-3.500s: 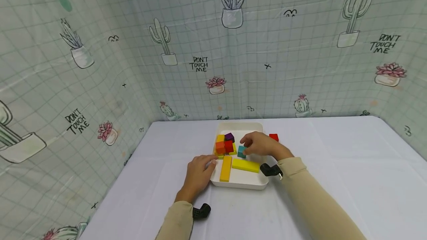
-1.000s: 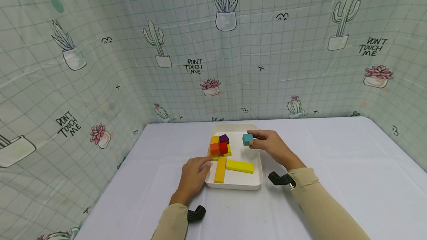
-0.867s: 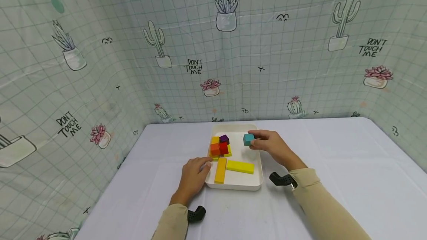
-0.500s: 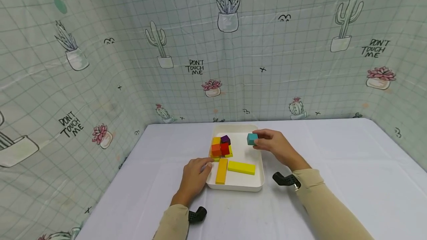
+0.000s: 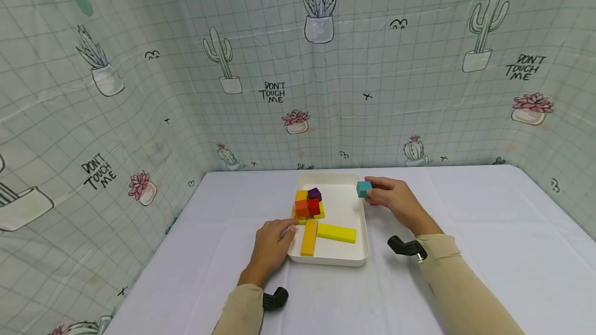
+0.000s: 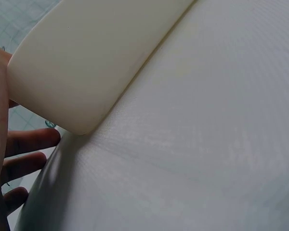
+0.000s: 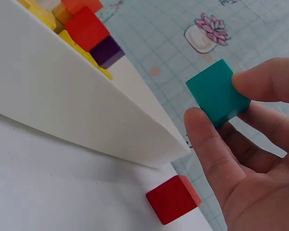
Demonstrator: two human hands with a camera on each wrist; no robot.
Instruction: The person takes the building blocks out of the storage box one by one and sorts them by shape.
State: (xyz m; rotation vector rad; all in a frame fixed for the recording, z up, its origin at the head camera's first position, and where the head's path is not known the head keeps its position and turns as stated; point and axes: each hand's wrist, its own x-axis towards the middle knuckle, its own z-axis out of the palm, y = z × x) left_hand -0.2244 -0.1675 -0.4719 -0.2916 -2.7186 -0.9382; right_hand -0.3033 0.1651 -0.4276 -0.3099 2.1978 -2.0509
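A teal cube (image 5: 364, 189) is pinched between the thumb and fingertips of my right hand (image 5: 396, 201). In the head view it is over the far right rim of the white tray (image 5: 342, 261). The right wrist view shows the cube (image 7: 217, 93) held in the air, with a red cube (image 7: 172, 199) on the table below, outside the tray. At the tray's left side my left hand (image 5: 270, 247) rests on the rim. In the left wrist view several of its fingers (image 6: 33, 139) extend loosely beside the tray's outer wall (image 6: 86, 62).
Inside the tray, an orange cube (image 5: 301, 208), a red cube (image 5: 314, 207) and a purple cube (image 5: 314, 194) cluster at the left with yellow blocks. Two long blocks, one amber (image 5: 309, 238) and one yellow (image 5: 337, 233), lie nearer. A patterned cloth (image 5: 372, 66) hangs behind the table.
My right hand has picked the teal cube up from the tray and carried it right and away, to the far right rim. The left hand stays at the tray's left edge.
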